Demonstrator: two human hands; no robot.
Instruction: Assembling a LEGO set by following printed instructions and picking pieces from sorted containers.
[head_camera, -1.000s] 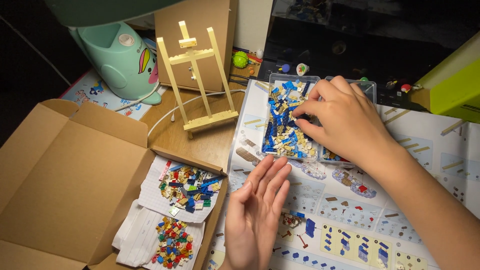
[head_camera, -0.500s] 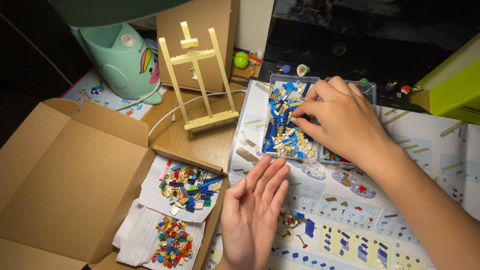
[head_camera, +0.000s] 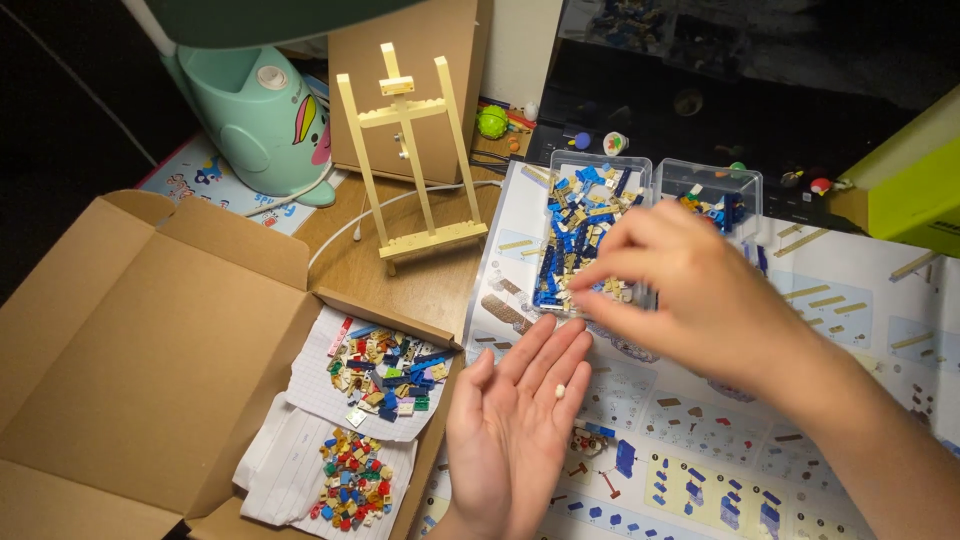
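Left hand (head_camera: 515, 430) lies palm up, fingers flat and open, a tiny white piece (head_camera: 559, 391) resting on it above the instruction sheet (head_camera: 850, 300). Right hand (head_camera: 690, 290) hovers with fingertips pinched over the clear tray of blue and tan bricks (head_camera: 590, 225); whether it grips anything, I cannot tell.

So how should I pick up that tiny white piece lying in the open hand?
Pinch the tiny white piece by its two long sides, coming straight down from above. It lies flat and alone near the base of the fingers of the upturned left hand, so nothing blocks a fingertip grip from the top. The right hand hovers just above, by the clear tray of bricks.
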